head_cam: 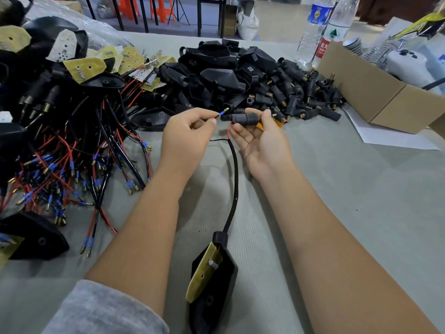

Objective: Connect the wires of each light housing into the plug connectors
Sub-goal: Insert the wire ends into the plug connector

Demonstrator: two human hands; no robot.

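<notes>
A black light housing [212,280] with a yellow circuit board lies on the table near me. Its black cable [234,179] rises to my hands and splits into a red and a black wire. My left hand [186,136] pinches the black wire just behind its blue sleeve and brass terminal [223,112]. My right hand [262,138] holds a black plug connector [243,117] between thumb and fingertips, palm up. The red wire [228,128] runs into the connector. The brass terminal sits just left of the connector's end, apart from it.
A pile of wired housings [72,121] fills the left side. Loose black covers and plug connectors [252,78] are heaped at the back. A cardboard box [375,92] and two water bottles [320,27] stand at the right, white paper [385,138] beneath the box.
</notes>
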